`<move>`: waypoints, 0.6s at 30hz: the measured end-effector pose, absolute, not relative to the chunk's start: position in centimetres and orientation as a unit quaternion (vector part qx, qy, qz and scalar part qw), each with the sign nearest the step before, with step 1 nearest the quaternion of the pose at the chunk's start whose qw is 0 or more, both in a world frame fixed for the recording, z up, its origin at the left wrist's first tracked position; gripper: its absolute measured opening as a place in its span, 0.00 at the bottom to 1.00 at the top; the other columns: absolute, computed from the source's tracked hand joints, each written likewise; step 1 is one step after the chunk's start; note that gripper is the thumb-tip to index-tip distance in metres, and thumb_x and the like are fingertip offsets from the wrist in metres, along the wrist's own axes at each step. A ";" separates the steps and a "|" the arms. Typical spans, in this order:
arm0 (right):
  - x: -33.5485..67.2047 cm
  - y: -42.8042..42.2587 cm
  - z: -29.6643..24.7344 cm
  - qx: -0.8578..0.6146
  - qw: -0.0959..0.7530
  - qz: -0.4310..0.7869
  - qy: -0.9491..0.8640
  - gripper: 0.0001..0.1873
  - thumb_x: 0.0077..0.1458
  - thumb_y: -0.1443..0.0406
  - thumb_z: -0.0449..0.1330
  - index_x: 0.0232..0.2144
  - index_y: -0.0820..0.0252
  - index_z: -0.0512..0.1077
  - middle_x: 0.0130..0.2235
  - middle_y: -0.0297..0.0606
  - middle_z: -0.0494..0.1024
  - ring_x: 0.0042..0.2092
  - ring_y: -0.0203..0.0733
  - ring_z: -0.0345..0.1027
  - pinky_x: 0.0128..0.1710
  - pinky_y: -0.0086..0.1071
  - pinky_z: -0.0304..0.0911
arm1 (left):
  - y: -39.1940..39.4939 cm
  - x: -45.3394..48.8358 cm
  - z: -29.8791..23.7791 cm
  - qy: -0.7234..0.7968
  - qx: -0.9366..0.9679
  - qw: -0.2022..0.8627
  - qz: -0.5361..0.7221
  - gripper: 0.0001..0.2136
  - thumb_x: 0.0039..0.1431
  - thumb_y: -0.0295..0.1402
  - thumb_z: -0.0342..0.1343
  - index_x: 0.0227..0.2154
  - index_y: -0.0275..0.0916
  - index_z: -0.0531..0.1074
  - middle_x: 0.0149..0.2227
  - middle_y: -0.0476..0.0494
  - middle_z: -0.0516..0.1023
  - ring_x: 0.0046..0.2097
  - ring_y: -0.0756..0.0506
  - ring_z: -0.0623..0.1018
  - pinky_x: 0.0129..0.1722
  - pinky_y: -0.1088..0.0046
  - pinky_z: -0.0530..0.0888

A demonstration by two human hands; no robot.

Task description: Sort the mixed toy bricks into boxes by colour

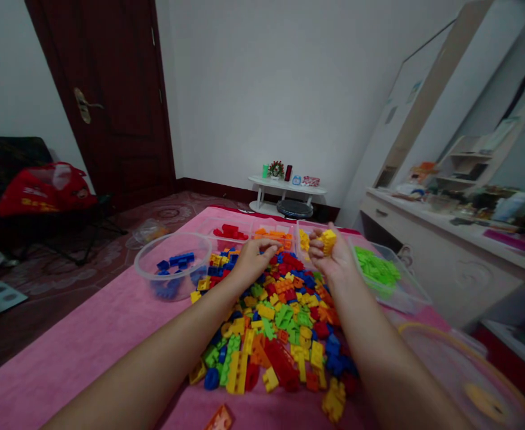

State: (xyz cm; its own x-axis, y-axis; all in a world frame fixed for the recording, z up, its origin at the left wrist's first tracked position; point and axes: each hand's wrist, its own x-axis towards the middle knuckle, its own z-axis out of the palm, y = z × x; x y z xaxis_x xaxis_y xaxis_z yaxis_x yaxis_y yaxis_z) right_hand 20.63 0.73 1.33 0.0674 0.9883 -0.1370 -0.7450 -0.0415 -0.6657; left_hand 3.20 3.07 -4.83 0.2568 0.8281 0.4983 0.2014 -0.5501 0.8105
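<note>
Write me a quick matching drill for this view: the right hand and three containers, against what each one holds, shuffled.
1. Right hand
2. Round tub on the left
3. Clear box on the right
4. Far-left box in the back row

A. Red bricks
B. Lime-green bricks
C. Yellow piece
D. Blue bricks

Pairs: 1-C, 2-D, 3-B, 4-A.

Dim, soft light; wide-angle distortion slants the door [114, 77].

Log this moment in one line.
left hand: over brick pile, grip unclear | right hand: holds at least one yellow brick | nearby: clear box, green bricks
</note>
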 end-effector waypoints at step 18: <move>21.3 2.0 -1.5 -0.681 0.259 0.143 -0.670 0.12 0.38 0.72 0.61 0.31 0.58 0.76 0.35 0.39 0.78 0.40 0.46 0.71 0.39 0.33 0.62 | 1.7 3.6 -6.7 0.333 0.888 0.151 0.277 0.12 0.55 0.30 0.50 0.40 0.41 0.75 0.42 0.40 0.72 0.45 0.42 0.71 0.45 0.68 0.67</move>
